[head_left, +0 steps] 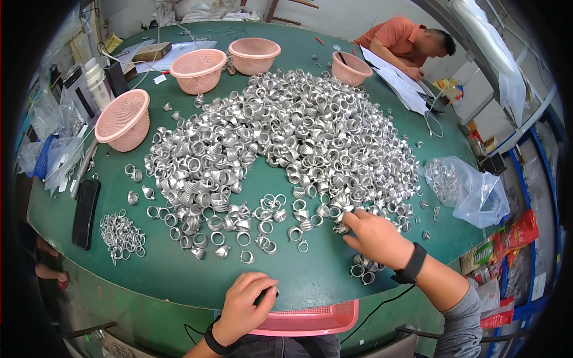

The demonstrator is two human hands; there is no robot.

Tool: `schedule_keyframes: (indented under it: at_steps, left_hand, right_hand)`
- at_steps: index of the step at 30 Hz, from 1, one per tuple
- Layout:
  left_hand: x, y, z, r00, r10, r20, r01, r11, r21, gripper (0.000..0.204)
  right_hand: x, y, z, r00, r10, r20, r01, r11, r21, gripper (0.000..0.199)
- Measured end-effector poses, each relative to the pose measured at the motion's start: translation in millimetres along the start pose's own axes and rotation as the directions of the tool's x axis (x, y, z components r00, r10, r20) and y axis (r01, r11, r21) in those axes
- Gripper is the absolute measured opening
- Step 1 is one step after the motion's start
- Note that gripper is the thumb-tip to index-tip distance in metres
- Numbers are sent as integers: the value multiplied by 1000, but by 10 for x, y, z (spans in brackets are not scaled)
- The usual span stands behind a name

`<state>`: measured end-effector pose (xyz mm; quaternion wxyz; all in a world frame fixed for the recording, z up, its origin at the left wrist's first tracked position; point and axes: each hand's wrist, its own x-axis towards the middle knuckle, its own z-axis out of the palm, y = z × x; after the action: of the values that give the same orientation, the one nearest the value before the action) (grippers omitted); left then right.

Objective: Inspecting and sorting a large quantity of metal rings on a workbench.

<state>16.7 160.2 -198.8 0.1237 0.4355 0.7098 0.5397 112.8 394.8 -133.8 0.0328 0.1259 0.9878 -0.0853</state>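
A large heap of silver metal rings [310, 119], many with slanted grooves, spreads over the green table [310, 274]. At its near right edge my right hand [379, 240] reaches in, thumb and fingertips closing around a metal ring [341, 228]. Beneath that hand sits a small separate cluster of rings [362, 271], partly covered by it. My left hand [248, 301] rests by the table's front edge with its fingers curled. Something small and dark shows by its thumb, too hidden to name. Below the edge, a pink plastic basket [316, 319] sits at my lap.
Pink baskets [124, 122] stand around the heap's far and left sides. A phone [86, 213] and a pile of thin rings [122, 235] lie left. A clear bag of rings [468, 188] is at right. Another person [406, 45] leans over papers [397, 77] at far right.
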Motion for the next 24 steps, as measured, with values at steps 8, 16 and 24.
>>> schedule_keyframes:
  at_steps: [8,16,24]
  left_hand:
    - [10,-39,-38,999,11,49,-10,1000,-22,16]
    - [9,-66,-29,1000,-2,20,3,997,-73,15]
    - [-1,-26,-72,995,28,92,-22,998,-62,21]
  right_hand:
    - [22,63,-301,905,356,232,-379,429,820,11]
    - [-102,316,-377,825,379,419,-565,569,598,15]
    - [-372,2,-189,908,204,367,-369,-27,929,21]
